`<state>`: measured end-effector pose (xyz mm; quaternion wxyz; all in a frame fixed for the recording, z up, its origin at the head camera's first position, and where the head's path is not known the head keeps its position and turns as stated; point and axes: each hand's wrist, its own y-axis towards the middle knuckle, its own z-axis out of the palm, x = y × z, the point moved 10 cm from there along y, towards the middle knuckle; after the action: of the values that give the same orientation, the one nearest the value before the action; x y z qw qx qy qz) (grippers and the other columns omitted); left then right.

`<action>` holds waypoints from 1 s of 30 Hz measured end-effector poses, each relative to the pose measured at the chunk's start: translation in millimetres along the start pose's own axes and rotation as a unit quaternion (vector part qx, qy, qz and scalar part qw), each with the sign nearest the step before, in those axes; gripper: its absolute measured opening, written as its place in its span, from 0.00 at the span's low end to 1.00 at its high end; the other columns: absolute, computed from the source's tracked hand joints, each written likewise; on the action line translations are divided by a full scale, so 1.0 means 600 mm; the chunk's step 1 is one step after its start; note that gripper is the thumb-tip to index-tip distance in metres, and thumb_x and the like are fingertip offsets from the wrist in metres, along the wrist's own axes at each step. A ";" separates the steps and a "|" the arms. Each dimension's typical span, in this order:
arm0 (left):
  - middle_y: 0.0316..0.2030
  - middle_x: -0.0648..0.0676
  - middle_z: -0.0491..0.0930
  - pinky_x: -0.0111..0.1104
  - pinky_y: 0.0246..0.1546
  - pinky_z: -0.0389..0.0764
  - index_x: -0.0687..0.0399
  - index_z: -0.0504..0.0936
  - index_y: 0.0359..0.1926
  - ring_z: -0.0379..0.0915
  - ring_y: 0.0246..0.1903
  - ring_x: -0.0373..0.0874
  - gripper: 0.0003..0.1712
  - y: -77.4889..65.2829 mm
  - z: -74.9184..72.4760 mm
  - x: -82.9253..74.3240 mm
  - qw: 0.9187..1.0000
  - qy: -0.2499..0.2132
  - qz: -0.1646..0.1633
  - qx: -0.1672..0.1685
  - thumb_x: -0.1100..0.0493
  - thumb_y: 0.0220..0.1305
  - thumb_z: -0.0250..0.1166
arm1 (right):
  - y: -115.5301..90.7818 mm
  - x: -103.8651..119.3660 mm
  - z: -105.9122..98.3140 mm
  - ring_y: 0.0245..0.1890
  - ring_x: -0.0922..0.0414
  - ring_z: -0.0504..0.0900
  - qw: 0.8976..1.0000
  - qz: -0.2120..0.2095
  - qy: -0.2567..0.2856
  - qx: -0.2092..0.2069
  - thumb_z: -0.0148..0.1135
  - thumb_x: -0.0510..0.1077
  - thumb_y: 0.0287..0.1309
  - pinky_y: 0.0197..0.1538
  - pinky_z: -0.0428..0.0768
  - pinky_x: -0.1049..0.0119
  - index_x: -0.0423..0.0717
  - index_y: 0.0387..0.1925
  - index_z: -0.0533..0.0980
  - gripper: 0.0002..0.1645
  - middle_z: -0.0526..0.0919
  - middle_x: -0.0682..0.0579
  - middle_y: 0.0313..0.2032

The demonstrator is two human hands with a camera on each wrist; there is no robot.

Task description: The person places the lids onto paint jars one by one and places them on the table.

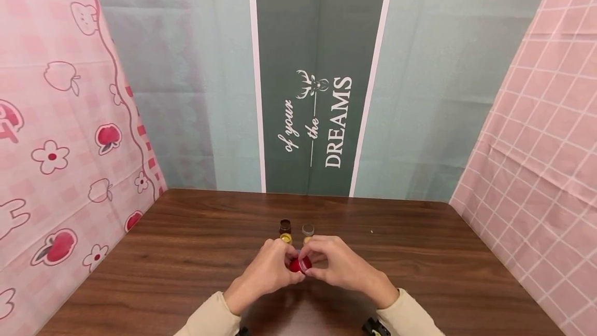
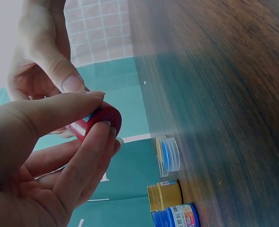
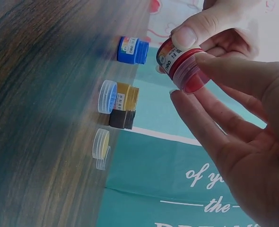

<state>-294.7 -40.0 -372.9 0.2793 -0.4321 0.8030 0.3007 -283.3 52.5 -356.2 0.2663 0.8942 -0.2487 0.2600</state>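
A small red paint jar (image 3: 174, 57) with a printed label is held tilted above the table, between both hands. My left hand (image 1: 269, 268) grips the jar's body, its thumb along the side in the left wrist view. With thumb and fingers, my right hand (image 1: 342, 266) holds the clear screw lid (image 3: 190, 75) at the jar's mouth. Whether the lid is still threaded on, I cannot tell. Beyond the hands stand a lidless yellow paint jar (image 1: 286, 238) and a dark paint jar (image 1: 285, 225). A blue paint jar (image 3: 132, 50) stands nearby, mostly hidden in the head view.
Clear lids lie on the wooden table (image 1: 186, 253): a blue-stained lid (image 3: 107, 97), a yellow-stained lid (image 3: 100, 144) and another clear lid (image 3: 103, 158) behind it. A green curtain (image 1: 322, 25) hangs at the table's back edge, with pink cloths at both sides.
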 end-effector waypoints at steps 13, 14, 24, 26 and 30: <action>0.26 0.52 0.90 0.20 0.25 0.79 0.60 0.90 0.33 0.80 0.24 0.29 0.10 -0.001 0.001 -0.003 1.000 0.008 0.001 -0.001 0.64 0.49 0.81 | 0.000 -0.009 -0.002 0.38 0.65 0.88 0.999 0.032 0.002 -0.005 0.74 0.36 0.58 0.42 0.84 0.77 0.44 0.44 0.82 0.12 0.88 0.50 0.40; 0.26 0.52 0.90 0.20 0.25 0.79 0.60 0.90 0.33 0.80 0.24 0.29 0.10 -0.001 0.001 -0.003 1.000 0.010 0.002 -0.002 0.64 0.49 0.81 | 0.000 -0.009 -0.002 0.38 0.66 0.88 0.999 0.033 0.000 -0.006 0.74 0.36 0.59 0.42 0.84 0.77 0.44 0.44 0.82 0.12 0.88 0.51 0.39; 0.26 0.52 0.90 0.21 0.24 0.79 0.60 0.90 0.34 0.79 0.24 0.28 0.11 -0.001 0.001 -0.005 1.000 0.009 0.006 -0.004 0.64 0.48 0.81 | 0.000 -0.010 -0.004 0.37 0.66 0.88 1.000 0.025 -0.001 -0.014 0.73 0.37 0.60 0.41 0.85 0.76 0.44 0.43 0.82 0.10 0.89 0.51 0.38; 0.26 0.52 0.90 0.21 0.24 0.78 0.60 0.90 0.33 0.78 0.24 0.27 0.10 -0.001 -0.001 -0.007 1.000 0.011 0.010 -0.007 0.64 0.48 0.81 | 0.000 -0.011 -0.004 0.37 0.65 0.88 1.000 0.026 0.005 -0.012 0.73 0.38 0.60 0.41 0.85 0.76 0.44 0.43 0.82 0.11 0.89 0.50 0.39; 0.26 0.52 0.90 0.21 0.23 0.78 0.59 0.90 0.32 0.76 0.23 0.27 0.09 -0.001 -0.004 -0.007 1.000 0.019 0.011 -0.013 0.63 0.48 0.81 | -0.001 -0.010 -0.006 0.40 0.62 0.90 1.000 0.017 0.011 -0.011 0.74 0.38 0.59 0.44 0.87 0.71 0.43 0.45 0.82 0.13 0.88 0.49 0.42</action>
<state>-292.7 -39.6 -368.6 0.2555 -0.4325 0.8088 0.3058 -288.4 56.7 -357.3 0.2738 0.8841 -0.2642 0.2714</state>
